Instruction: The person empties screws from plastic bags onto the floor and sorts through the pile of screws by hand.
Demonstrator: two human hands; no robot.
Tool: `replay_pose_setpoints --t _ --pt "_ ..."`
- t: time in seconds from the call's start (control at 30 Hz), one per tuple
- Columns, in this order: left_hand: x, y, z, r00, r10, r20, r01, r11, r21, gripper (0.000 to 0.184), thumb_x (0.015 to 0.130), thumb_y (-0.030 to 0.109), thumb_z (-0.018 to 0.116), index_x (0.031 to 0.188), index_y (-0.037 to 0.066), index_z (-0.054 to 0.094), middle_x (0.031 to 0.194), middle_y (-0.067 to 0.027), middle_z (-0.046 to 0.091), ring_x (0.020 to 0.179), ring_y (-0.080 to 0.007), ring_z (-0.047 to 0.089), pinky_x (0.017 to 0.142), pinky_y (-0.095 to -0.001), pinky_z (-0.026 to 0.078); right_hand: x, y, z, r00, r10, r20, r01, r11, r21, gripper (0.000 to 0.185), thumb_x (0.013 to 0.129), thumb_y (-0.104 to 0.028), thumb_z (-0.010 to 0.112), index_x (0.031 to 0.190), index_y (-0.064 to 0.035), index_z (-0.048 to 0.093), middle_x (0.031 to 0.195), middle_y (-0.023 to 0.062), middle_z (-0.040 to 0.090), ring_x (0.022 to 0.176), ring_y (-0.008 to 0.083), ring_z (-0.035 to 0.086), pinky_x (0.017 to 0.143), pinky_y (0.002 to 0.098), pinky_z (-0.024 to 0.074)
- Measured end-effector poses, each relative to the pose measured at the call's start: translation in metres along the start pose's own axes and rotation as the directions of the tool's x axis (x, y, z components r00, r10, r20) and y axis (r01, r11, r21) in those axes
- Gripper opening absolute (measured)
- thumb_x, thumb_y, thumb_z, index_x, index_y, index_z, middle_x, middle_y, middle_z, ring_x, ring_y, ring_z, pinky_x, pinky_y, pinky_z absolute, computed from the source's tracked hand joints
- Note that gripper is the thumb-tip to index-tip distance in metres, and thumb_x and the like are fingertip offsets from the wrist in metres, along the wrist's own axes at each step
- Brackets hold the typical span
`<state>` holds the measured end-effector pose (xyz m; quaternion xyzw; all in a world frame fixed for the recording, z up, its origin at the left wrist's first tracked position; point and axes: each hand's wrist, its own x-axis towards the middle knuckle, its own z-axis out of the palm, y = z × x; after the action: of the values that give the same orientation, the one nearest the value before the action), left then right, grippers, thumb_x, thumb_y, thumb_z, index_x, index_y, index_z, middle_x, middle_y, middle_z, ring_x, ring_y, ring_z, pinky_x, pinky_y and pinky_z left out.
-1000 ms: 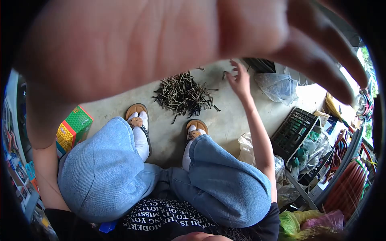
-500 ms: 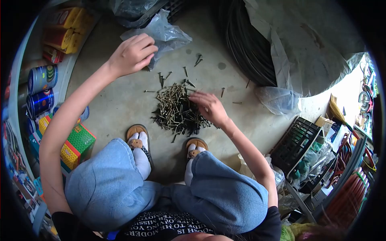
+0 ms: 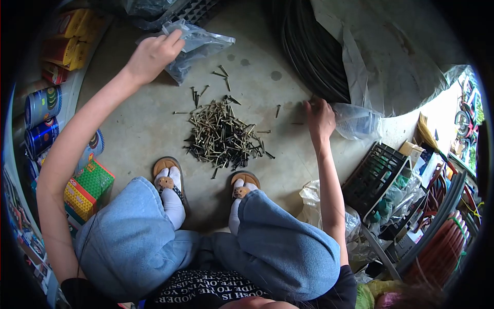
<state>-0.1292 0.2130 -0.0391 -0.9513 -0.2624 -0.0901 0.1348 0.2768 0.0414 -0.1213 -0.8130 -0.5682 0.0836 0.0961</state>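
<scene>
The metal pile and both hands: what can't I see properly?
In the head view:
Metal pile: bottom pieces, under others.
Left hand: whether it grips the plastic bag; its back hides that.
Right hand: whether it holds anything; fingers hide it.
Black coil: far part, cut off by the top edge.

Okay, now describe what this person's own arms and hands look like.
The left hand and right hand are ungloved, with no watch or bracelet visible. The forearms are bare, below short black sleeves.
</scene>
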Motion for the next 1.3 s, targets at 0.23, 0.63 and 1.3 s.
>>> replay_pose_setpoints --t 0.23,0.63,1.3 --pt "-0.017 -0.006 -0.044 0.998 -0.069 -0.014 0.065 0.978 -0.200 0.016 0.070 -0.003 0.059 0.082 0.000 0.049 0.089 -0.0127 0.050 0.073 -0.0288 0.059 0.058 -0.0375 0.048 0.010 -0.008 0.009 0.994 -0.065 0.092 0.061 0.997 0.041 0.015 0.080 -0.020 0.060 0.086 -0.0087 0.068 0.084 0.0136 0.068 0.077 0.0322 0.066 0.068 0.0400 0.0520" --pt "-0.037 -0.009 -0.077 0.974 -0.224 -0.037 0.210 0.952 -0.221 0.012 0.073 0.001 0.066 0.082 0.000 0.058 0.108 -0.0104 0.052 0.099 -0.0281 0.056 0.083 -0.0370 0.045 0.014 -0.056 -0.046 0.972 -0.194 0.136 0.052 0.734 0.677 0.017 0.086 -0.008 0.065 0.102 -0.0035 0.067 0.084 0.0059 0.069 0.075 0.0077 0.062 0.068 0.0230 0.0492" --pt "0.015 0.031 -0.066 0.983 0.083 -0.163 -0.116 0.972 -0.204 0.015 0.073 0.015 0.066 0.081 0.008 0.056 0.089 -0.0047 0.050 0.090 -0.0203 0.051 0.077 -0.0337 0.033 -0.009 0.092 -0.139 0.990 -0.141 -0.003 0.140 0.989 -0.048 0.013 0.082 -0.005 0.060 0.079 -0.0127 0.070 0.097 0.0035 0.057 0.102 0.0221 0.054 0.083 0.0381 0.0334"
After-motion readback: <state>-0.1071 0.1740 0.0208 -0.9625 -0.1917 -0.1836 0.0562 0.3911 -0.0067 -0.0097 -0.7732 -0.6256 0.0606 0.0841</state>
